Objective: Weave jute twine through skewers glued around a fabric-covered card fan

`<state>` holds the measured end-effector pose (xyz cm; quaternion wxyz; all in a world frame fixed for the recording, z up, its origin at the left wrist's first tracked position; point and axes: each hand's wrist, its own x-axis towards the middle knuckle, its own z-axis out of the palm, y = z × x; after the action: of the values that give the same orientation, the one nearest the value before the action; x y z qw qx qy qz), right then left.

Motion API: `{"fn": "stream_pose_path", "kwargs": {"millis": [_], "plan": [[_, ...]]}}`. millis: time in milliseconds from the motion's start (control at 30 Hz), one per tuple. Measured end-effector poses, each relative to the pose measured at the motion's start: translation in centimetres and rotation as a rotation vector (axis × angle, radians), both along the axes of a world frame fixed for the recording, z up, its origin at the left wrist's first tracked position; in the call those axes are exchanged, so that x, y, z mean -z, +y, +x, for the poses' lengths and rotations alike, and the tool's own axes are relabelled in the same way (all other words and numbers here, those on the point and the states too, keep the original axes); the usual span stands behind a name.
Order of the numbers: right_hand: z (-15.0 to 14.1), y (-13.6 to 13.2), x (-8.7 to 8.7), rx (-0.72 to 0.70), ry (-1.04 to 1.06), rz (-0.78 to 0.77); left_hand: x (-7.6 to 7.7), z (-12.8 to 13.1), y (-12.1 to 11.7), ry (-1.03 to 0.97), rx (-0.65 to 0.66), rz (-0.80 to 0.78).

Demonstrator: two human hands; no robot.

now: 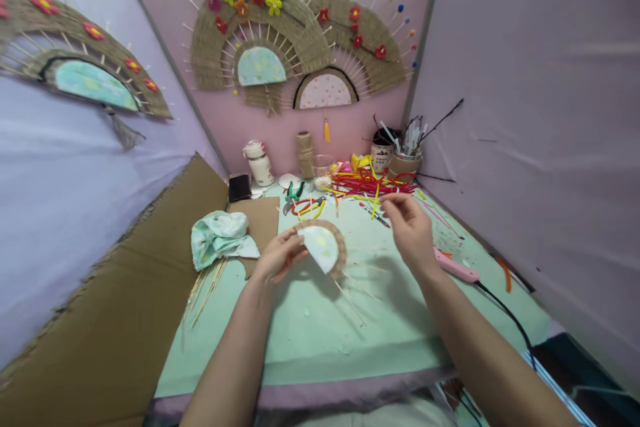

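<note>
My left hand (281, 255) grips the left edge of a small half-round cardboard fan base (341, 250). Pale green and yellow printed fabric (320, 245) covers its middle, and a few thin sticks (353, 300) stick out from its lower right side. The base is held tilted above the table. To the right, my right hand (411, 230) is raised with thumb and fingers drawn together; whatever may be between them is too small to make out. Yellow and red pipe cleaners (365, 181) lie just beyond its fingertips. Beside my right wrist rests a pink glue gun (457, 268) with a black cord.
Crumpled fabric (220, 237), bamboo sticks (210, 287) and cardboard (263, 223) are at the left. Pliers and cutters (300, 203), a twine roll (305, 155), a white bottle (259, 163) and pots of twigs (405, 163) stand behind. Finished fans (213, 57) hang on the walls.
</note>
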<state>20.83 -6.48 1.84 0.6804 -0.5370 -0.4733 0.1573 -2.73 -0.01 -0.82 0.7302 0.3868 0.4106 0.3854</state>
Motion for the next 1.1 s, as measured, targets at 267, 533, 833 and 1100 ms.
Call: {"fn": "stream_pose_path", "kwargs": {"millis": [267,533,833,1100], "plan": [[-1.8,3.9,3.0,-0.091,0.289,-0.115,0.1,-0.3,0.8,-0.333,-0.495,0.059],[-2.5,4.5,5.7,-0.262,0.421,-0.356,-0.2,-0.3,0.6,-0.462,-0.503,0.098],[-5.4,3.5,5.1,-0.732,0.567,-0.346,0.6,1.6,-0.7,-0.454,-0.32,0.082],[-4.4,4.0,5.5,-0.724,0.779,-0.355,0.5,2.2,-1.3,-0.406,-0.213,0.089]]}}
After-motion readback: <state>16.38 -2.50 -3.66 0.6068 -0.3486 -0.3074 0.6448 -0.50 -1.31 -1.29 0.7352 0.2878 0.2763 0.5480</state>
